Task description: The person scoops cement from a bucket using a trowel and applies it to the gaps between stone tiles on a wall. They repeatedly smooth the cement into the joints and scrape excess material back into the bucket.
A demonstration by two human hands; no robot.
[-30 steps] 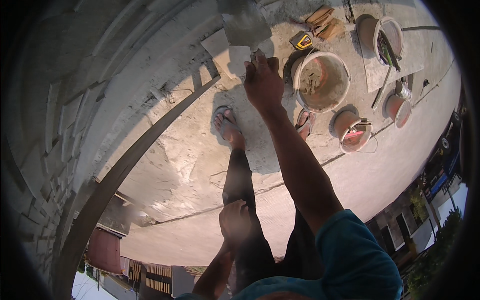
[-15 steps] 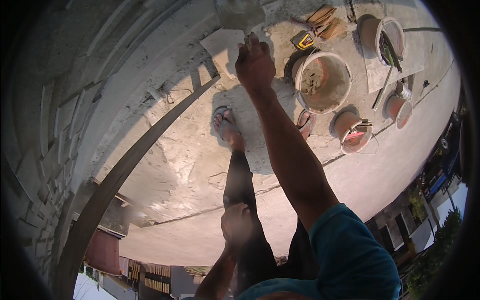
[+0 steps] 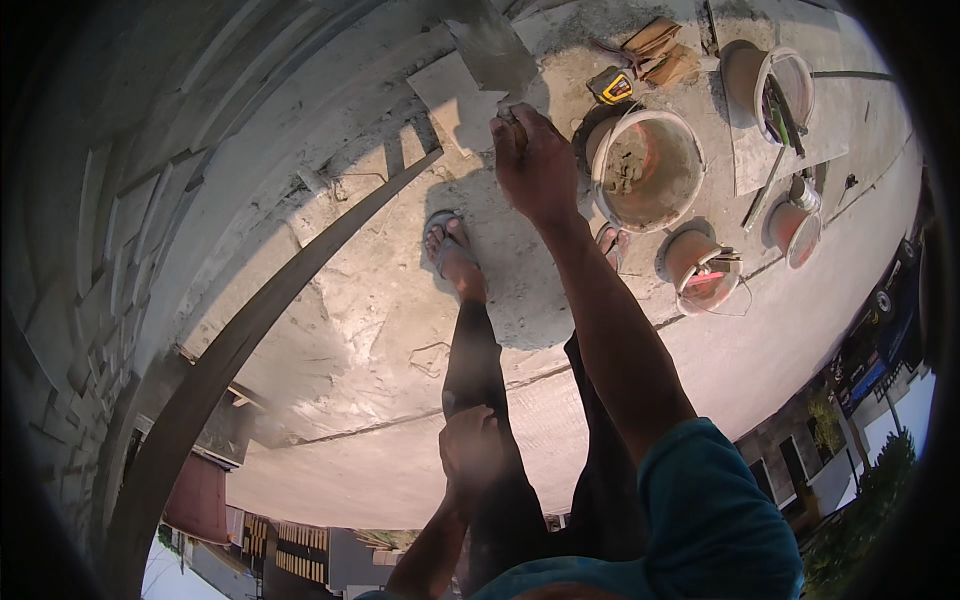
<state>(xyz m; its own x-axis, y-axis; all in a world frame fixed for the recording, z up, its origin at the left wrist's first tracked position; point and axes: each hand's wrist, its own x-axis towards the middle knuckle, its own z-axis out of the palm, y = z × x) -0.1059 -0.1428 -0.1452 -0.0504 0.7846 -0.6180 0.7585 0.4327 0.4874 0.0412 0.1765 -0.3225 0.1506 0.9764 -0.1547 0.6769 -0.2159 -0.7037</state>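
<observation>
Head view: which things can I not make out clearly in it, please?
In the head view:
Flat grey tool: near end mostly covered by the right hand.
Left hand: blurred by pale haze.
Right foot: partly hidden by the right forearm.
Small dark thing at right: too small.

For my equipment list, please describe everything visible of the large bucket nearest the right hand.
The large bucket is round, with a pale, dirty rim and a stained, partly reddish inside. Grey lumpy material, perhaps mortar, lies within. It stands on the ground, opening facing the camera, right of the right hand, not touching it.
</observation>
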